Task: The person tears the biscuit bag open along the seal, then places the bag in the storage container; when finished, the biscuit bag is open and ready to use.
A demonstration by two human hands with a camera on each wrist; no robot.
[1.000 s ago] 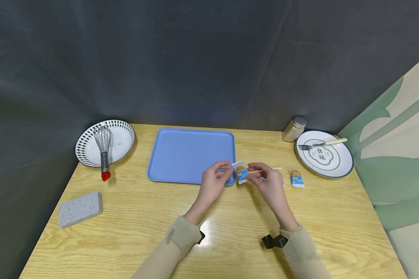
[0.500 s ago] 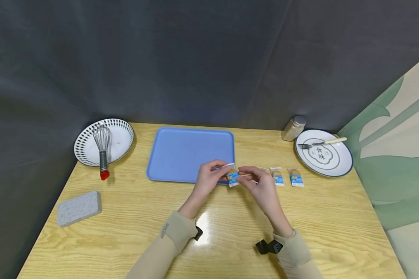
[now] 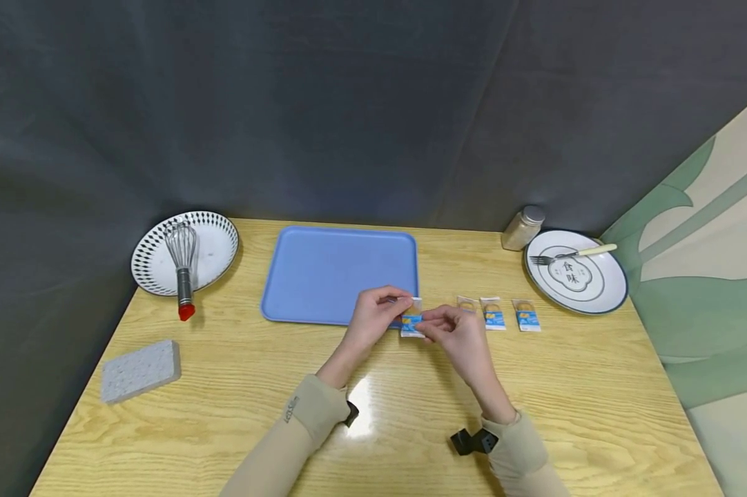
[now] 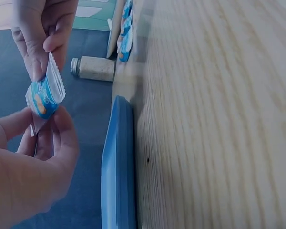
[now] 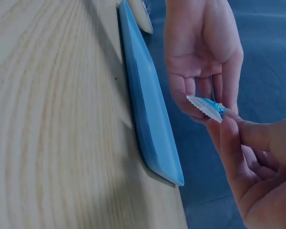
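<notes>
Packet [image 3: 412,321], small, blue and white, serrated top edge: held above the tabletop [image 3: 373,386] just off the near right corner of the blue tray [image 3: 339,273]. My left hand [image 3: 373,319] pinches one side of it, my right hand [image 3: 454,335] pinches the other, fingers [image 5: 231,138] of both clamped on the wrapper. Seal looks unbroken as far as I can judge; opening is in hand, not done.

Packets remaining: three more [image 3: 494,314] of the same kind lie in a row to the right of my hands, flat on the tabletop, untouched. Tray: bare, nothing set on it.

Left far corner: patterned plate [image 3: 215,238] with a whisk [image 3: 183,266] laid across it, red-tipped handle hanging over the near rim. Left near: grey sponge [image 3: 140,371].

Right far corner: white plate [image 3: 591,297] with printed characters, a fork [image 3: 572,255] resting on it; beside it, to its left, a small jar [image 3: 522,229] with a grey cap, leaning.

Surface: pale wood-grain tabletop, glossy, a glare spot near my left wrist. Room: dark grey cloth draped behind and to the left; a green-and-cream patterned panel on the right.
</notes>
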